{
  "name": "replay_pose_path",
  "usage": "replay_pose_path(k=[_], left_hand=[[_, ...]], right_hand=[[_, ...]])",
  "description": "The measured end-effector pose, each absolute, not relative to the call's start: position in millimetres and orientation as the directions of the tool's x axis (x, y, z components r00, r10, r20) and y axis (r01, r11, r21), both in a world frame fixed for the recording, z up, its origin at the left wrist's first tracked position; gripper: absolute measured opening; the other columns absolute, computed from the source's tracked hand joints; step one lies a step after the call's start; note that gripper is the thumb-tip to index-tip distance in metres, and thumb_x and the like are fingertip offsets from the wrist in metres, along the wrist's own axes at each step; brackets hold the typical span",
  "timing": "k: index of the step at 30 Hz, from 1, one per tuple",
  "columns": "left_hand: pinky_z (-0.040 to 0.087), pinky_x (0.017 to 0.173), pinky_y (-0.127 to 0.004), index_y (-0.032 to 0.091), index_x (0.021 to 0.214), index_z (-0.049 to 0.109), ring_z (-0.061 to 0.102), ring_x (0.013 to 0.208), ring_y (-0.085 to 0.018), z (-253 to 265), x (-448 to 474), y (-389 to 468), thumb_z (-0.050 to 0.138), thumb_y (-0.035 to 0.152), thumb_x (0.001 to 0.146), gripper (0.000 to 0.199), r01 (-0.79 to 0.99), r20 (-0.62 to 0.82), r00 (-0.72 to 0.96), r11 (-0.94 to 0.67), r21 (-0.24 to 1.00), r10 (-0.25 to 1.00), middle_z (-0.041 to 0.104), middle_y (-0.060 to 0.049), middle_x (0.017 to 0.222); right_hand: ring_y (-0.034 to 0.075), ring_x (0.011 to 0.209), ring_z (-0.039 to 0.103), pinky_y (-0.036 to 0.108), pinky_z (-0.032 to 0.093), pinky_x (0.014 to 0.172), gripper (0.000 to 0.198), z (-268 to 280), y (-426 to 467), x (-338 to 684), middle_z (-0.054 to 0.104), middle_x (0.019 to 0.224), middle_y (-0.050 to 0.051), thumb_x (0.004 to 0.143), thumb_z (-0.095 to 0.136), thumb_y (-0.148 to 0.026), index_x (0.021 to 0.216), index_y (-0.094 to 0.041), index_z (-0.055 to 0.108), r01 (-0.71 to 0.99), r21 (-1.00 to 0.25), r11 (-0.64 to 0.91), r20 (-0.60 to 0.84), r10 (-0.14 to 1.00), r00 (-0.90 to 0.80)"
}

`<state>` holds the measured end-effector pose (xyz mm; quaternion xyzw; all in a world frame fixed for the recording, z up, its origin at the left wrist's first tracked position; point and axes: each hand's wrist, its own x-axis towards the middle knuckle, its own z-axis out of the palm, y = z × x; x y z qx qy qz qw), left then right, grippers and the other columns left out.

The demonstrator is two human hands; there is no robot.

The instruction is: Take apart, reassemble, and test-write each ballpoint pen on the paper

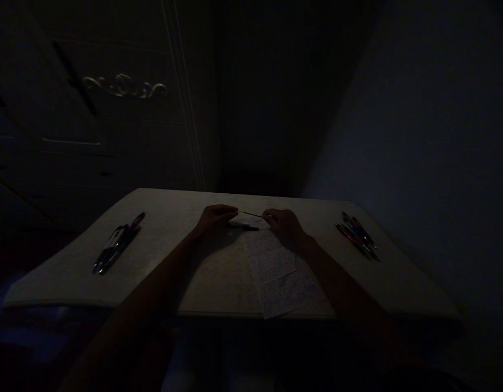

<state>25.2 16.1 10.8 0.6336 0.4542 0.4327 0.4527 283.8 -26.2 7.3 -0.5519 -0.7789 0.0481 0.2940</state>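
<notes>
Over the far middle of the table, a thin rod that looks like a pen refill [250,214] stretches between my two hands. My left hand [215,219] pinches its left end with closed fingers. At the other end, my right hand [284,224] grips it between thumb and fingers. Just below the rod, a short dark piece [251,228], perhaps a pen part, lies on the table. Printed or written paper sheets [278,267] overlap under and beside my right hand and forearm. Dim light hides the fine detail of the fingers.
A group of pens [118,242] lies on the left of the pale table [210,288]. Another group of pens [357,237] lies on the right. A cabinet with an ornate handle [124,86] stands behind at left, and a wall [431,136] borders the right side.
</notes>
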Motion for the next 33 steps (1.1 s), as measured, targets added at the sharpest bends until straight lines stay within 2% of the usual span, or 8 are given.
replay_pose_path(k=[10,16,20,24,28,33], left_hand=[[0.057,0.082,-0.039,0.018,0.088,0.083,0.073,0.089,-0.029,4.4,20.0,20.4,0.085,0.043,0.066,0.033,0.216,0.177,0.257,-0.235,0.948,0.950,0.079,-0.012,0.094],[0.057,0.077,-0.038,0.017,0.087,0.082,0.073,0.083,-0.027,6.8,17.8,19.2,0.084,0.045,0.065,0.035,0.217,0.184,0.295,-0.253,0.943,0.938,0.079,-0.013,0.090],[0.057,0.074,-0.036,0.016,0.087,0.082,0.072,0.080,-0.027,10.3,19.2,15.1,0.085,0.048,0.062,0.040,0.249,0.158,0.307,-0.240,0.938,0.939,0.079,-0.012,0.086],[0.057,0.071,-0.036,0.018,0.083,0.081,0.072,0.078,-0.026,12.7,21.1,12.5,0.087,0.048,0.060,0.039,0.250,0.169,0.301,-0.249,0.936,0.938,0.078,-0.011,0.085],[0.053,0.066,-0.032,0.018,0.078,0.080,0.070,0.074,-0.023,12.3,22.5,13.0,0.085,0.046,0.064,0.031,0.261,0.229,0.313,-0.315,0.912,0.922,0.077,-0.010,0.081],[0.050,0.064,-0.030,0.018,0.079,0.077,0.064,0.069,-0.020,13.7,23.8,11.3,0.077,0.053,0.072,0.036,0.322,0.270,0.376,-0.398,0.859,0.887,0.074,-0.007,0.076]], right_hand=[[0.021,0.085,0.072,0.028,0.042,0.069,0.029,23.4,-35.7,277.8,0.079,0.098,0.006,0.104,0.047,-0.036,0.108,-0.026,0.073,0.943,-0.087,0.321,0.292,0.913,-0.284],[0.021,0.082,0.072,0.029,0.037,0.064,0.031,28.7,-37.6,273.9,0.079,0.102,0.007,0.105,0.042,-0.034,0.107,-0.024,0.072,0.949,0.023,0.316,0.246,0.918,-0.311],[0.021,0.084,0.073,0.028,0.038,0.065,0.029,28.8,-37.7,272.6,0.080,0.101,0.007,0.105,0.044,-0.033,0.108,-0.023,0.071,0.950,0.014,0.311,0.245,0.920,-0.304],[0.021,0.083,0.073,0.028,0.040,0.065,0.026,25.5,-37.5,273.4,0.080,0.098,0.008,0.103,0.048,-0.033,0.106,-0.025,0.072,0.942,-0.059,0.329,0.298,0.907,-0.298],[0.021,0.081,0.072,0.029,0.042,0.066,0.022,19.2,-35.5,275.5,0.080,0.096,0.007,0.101,0.052,-0.033,0.103,-0.026,0.073,0.922,-0.153,0.355,0.370,0.886,-0.280],[0.021,0.083,0.072,0.029,0.045,0.070,0.019,15.9,-33.6,276.1,0.080,0.098,0.006,0.100,0.055,-0.033,0.104,-0.027,0.073,0.902,-0.224,0.368,0.400,0.879,-0.259]])
